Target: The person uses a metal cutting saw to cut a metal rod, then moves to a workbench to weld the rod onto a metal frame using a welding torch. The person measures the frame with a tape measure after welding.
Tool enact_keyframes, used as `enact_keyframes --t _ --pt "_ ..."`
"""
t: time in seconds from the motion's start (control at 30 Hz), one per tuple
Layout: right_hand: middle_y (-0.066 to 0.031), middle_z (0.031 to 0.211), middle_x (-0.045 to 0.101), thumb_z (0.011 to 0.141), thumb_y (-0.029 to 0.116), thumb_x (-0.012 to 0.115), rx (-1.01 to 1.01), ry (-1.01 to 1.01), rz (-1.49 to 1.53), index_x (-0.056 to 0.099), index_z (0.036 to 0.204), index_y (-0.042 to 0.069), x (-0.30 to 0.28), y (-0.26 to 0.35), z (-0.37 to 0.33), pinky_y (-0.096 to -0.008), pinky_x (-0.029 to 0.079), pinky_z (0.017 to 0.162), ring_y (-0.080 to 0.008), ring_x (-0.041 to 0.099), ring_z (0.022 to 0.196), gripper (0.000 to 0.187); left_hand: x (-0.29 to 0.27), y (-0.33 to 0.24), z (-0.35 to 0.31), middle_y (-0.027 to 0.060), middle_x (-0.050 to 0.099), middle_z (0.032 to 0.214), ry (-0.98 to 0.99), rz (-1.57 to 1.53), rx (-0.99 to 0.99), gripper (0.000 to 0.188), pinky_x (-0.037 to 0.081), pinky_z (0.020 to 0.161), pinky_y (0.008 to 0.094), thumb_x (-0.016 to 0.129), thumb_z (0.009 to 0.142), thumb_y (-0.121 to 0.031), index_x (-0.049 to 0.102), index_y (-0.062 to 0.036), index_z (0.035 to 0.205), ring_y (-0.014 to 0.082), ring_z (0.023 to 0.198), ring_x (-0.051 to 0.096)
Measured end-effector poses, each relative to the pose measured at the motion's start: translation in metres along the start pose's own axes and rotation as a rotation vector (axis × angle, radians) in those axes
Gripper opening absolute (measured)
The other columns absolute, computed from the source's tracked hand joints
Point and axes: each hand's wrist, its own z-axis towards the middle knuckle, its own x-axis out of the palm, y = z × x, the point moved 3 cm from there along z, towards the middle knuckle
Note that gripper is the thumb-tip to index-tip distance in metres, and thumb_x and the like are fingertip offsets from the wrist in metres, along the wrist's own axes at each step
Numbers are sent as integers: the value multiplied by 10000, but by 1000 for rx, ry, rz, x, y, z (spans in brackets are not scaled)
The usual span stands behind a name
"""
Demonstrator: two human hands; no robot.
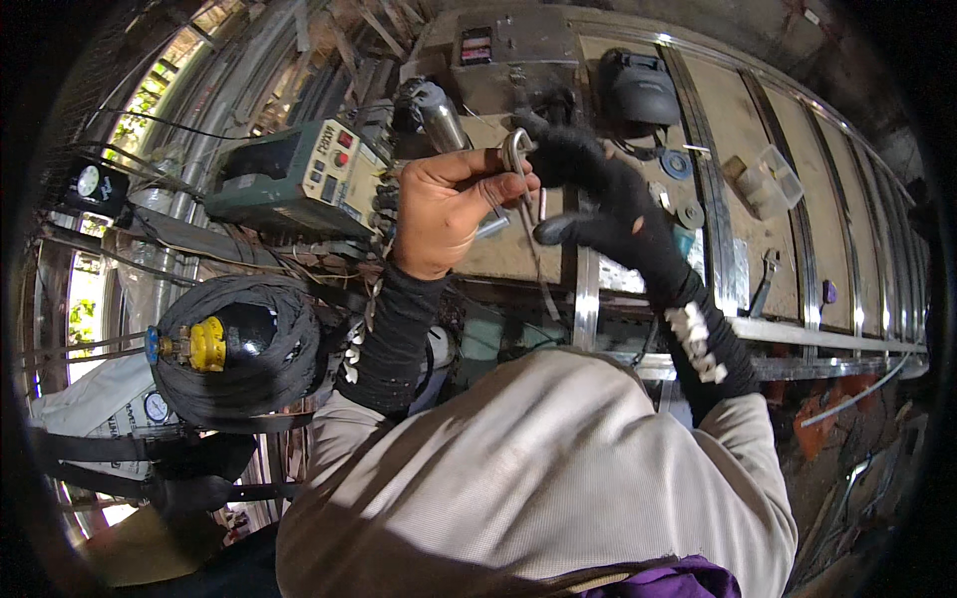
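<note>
My left hand, bare with a black sleeve at the wrist, pinches a thin bent metal rod between thumb and fingers. Its upper end curls into a hook-like loop, and a long straight leg slants down toward me. My right hand, in a black glove, is just right of the rod with thumb and fingers spread apart. The gloved fingertips come close to the loop; whether they touch it I cannot tell. Behind my left hand stands a metal bottle with a dark top.
A green welding machine stands left, above a gas cylinder with a yellow valve ringed by coiled black cable. Right are a dark welding helmet, a clear plastic container, a blue disc, pliers and a metal frame.
</note>
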Motion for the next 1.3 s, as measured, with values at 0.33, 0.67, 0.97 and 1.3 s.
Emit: enact_keyframes --t 0.33,0.67,0.97,1.3 --pt "-66 834 706 932 140 759 112 -173 -145 703 1166 20 52 23 -1 -288 503 620 -109 622 664 269 -28 10 -12 155 734 1047 -144 -198 119 187 638 770 332 728 941 -128 700 -23 1094 236 902 736" --pt "-122 888 700 915 158 723 -69 269 -536 733 1071 71 74 -104 -48 -381 539 645 -301 697 725 178 -86 143 -107 86 738 1007 -390 -204 -263 206 521 762 308 738 944 -90 708 -6 1129 159 882 669" --pt "-175 967 699 948 165 603 79 548 -539 716 1043 30 98 -214 -115 -477 542 782 -393 684 868 200 -116 217 -163 110 751 985 -308 585 -286 382 551 770 304 816 853 -69 720 -36 1222 148 862 691" --pt "-210 1121 656 970 208 615 193 527 -697 672 1126 21 98 -279 -161 -477 522 883 -411 634 1024 250 -133 297 -152 134 738 957 -169 817 -274 362 555 757 365 833 827 -146 749 -95 1176 271 853 716"
